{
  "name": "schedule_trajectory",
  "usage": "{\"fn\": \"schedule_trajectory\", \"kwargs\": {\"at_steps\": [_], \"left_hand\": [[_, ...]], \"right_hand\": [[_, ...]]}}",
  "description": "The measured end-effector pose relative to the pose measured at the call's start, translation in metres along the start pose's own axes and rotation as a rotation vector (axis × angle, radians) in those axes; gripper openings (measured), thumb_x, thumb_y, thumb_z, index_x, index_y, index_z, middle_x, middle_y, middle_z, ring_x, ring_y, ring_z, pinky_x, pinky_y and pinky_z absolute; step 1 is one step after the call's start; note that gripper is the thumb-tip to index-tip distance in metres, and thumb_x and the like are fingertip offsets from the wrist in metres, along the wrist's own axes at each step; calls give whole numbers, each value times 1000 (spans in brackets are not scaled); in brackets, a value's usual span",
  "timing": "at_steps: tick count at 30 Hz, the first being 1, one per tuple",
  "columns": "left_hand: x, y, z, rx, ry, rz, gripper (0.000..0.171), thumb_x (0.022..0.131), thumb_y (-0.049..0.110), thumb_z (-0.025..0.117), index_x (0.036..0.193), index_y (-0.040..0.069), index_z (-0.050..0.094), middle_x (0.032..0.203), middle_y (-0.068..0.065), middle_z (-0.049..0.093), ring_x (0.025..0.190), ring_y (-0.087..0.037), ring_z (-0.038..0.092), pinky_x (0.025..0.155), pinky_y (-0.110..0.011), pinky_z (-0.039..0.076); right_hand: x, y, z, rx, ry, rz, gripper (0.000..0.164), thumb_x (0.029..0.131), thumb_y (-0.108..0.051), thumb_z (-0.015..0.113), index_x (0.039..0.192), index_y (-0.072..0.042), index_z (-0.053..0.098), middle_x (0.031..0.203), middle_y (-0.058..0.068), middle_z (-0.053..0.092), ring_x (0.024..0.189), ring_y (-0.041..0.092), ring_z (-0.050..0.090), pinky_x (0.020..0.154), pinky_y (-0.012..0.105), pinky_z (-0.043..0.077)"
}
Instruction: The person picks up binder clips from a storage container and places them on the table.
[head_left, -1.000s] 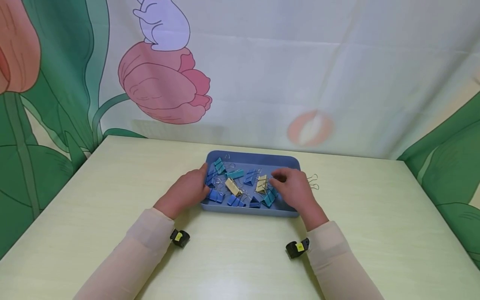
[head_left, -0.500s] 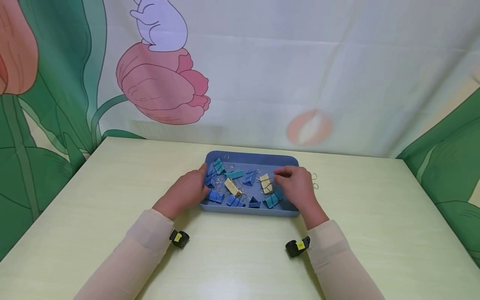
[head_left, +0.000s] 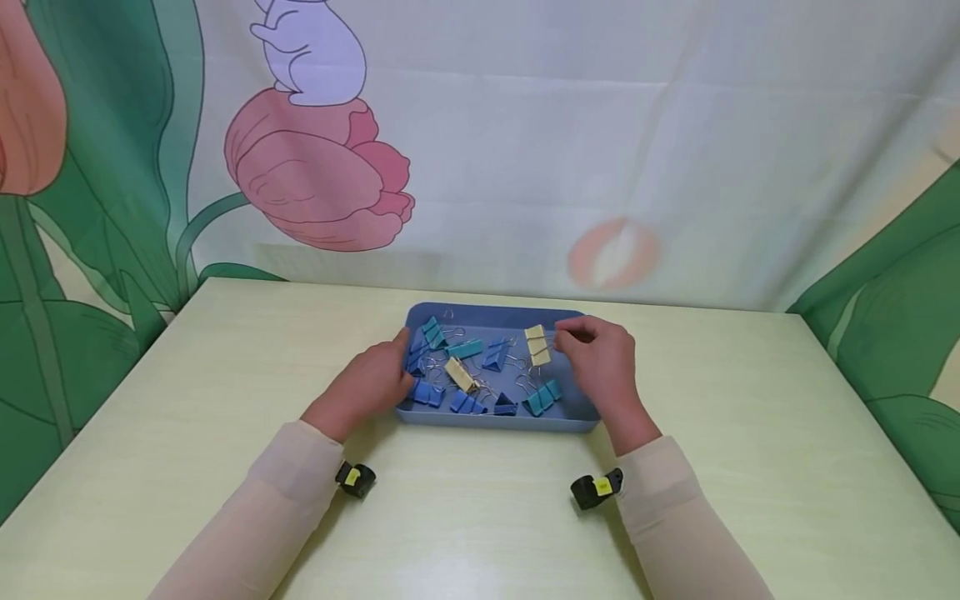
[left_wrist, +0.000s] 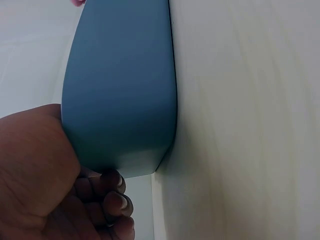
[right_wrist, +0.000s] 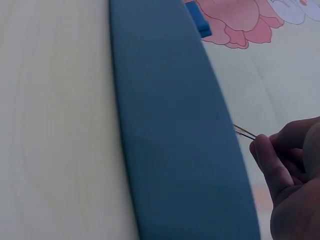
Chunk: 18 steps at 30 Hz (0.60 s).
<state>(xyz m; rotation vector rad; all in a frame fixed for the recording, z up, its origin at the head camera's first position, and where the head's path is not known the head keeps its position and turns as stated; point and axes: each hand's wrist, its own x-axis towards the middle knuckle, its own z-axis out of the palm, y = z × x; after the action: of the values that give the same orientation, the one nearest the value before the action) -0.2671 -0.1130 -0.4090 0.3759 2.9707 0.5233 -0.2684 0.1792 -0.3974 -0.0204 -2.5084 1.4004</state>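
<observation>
A shallow blue tray (head_left: 502, 423) on the table holds several binder clips. At its left end my left hand (head_left: 367, 383) grips the wall; the left wrist view shows this hand (left_wrist: 40, 170) with curled fingers by the tray's corner (left_wrist: 120, 90). Over the right part of the tray, my right hand (head_left: 603, 358) pinches the wire handle of a yellow binder clip (head_left: 537, 345). Thin wire handles (right_wrist: 245, 132) run from the right fingertips towards the tray wall (right_wrist: 175, 120), which hides the clip's body in the right wrist view.
Nearest the held clip lie a teal binder clip (head_left: 543, 398) and a blue one (head_left: 496, 354). Another yellow clip (head_left: 461, 375) rests mid-tray among several blue and teal ones. Behind the table (head_left: 480, 517) hangs a printed cloth (head_left: 510, 167).
My right hand has lifted the yellow clip up and away from the teal clip, towards the tray's back right. Wire handles right of that hand are now out of sight. The left hand keeps its grip.
</observation>
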Motion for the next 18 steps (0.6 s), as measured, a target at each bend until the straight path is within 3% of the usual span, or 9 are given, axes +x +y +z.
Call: {"fn": "schedule_trajectory", "kwargs": {"at_steps": [12,18], "left_hand": [[-1,-1,2,-16,-7,-9,69,93,13,49,151,-8,19,147,-25,43,122,-32,54,104,-47,43],[-1,1,1,-14,-19,-24,68,94,13,49,151,-8,18,149,-24,41,125,-32,53,105,-47,41]], "right_hand": [[8,2,-29,170,107,58,25,91,-24,64,107,-7,73,99,10,73,87,17,72,76,24,54],[12,7,-41,248,140,75,28,91,-21,64,110,-2,71,99,10,71,82,6,71,84,26,55]]}}
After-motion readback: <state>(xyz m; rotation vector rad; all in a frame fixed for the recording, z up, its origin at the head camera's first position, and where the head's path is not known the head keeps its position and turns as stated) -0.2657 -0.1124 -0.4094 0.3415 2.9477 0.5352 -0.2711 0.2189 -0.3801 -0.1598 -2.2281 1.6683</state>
